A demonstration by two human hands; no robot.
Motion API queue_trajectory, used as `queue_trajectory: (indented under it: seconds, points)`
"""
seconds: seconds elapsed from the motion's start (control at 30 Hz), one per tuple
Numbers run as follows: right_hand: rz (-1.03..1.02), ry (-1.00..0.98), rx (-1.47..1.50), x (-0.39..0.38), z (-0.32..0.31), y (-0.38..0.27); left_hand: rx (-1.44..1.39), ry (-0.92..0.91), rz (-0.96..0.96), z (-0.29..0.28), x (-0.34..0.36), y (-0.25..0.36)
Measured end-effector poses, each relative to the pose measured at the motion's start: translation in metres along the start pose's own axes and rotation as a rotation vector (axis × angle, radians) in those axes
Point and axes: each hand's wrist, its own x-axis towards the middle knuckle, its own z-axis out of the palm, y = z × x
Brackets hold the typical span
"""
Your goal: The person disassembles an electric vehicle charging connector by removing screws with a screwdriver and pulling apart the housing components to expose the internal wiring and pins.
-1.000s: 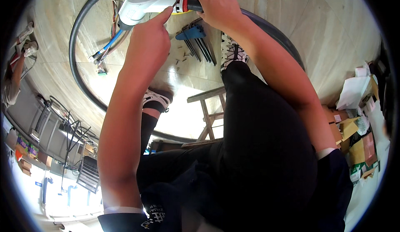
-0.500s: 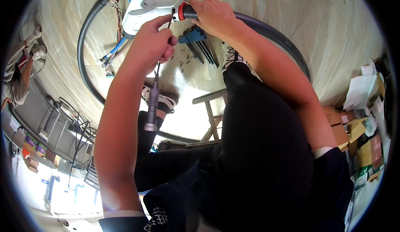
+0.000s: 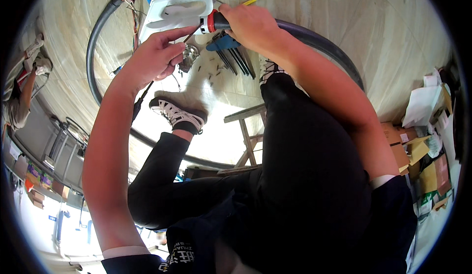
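Note:
A white charging gun housing [image 3: 184, 3] with a loop handle lies at the top of the view, a red ring [image 3: 212, 21] at its cable end. My right hand [image 3: 253, 24] is closed around the thick black cable [image 3: 222, 21] just beyond that ring. In my left hand [image 3: 153, 55] is a long thin screwdriver [image 3: 192, 34], pinched by its shaft. Its tip reaches the housing beside the red ring, and the index finger stretches along toward it. The screwdriver's dark handle [image 3: 137, 108] slants down past my wrist, partly hidden by the forearm.
On the floor lie a blue hex key holder [image 3: 223, 43] with black keys, scattered small screws [image 3: 211, 75] and a metal part [image 3: 189, 57]. The cable loops around my feet. A wooden stool [image 3: 246, 131] stands between my legs; cardboard boxes [image 3: 393, 138] pile up at right. Another person [image 3: 24, 87] is at far left.
My left hand has shifted left and slightly down, tilting the screwdriver so its handle swings left. The housing sits slightly lower in view. My right hand keeps its grip on the cable.

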Motion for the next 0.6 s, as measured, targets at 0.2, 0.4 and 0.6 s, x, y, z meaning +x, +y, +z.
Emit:
queue_trajectory:
  seconds: [0.2,0.4,0.6]
  points:
    - [0.043,-0.029,-0.024,-0.001,-0.003,-0.001,-0.145,-0.046,0.002,-0.005,0.009,-0.01]
    - [0.085,-0.089,-0.023,-0.001,-0.009,0.004,-0.209,0.049,0.022,0.017,0.012,-0.011]
    - [0.102,-0.031,-0.046,0.014,-0.01,0.027,-0.417,0.278,0.134,0.073,0.008,-0.036]
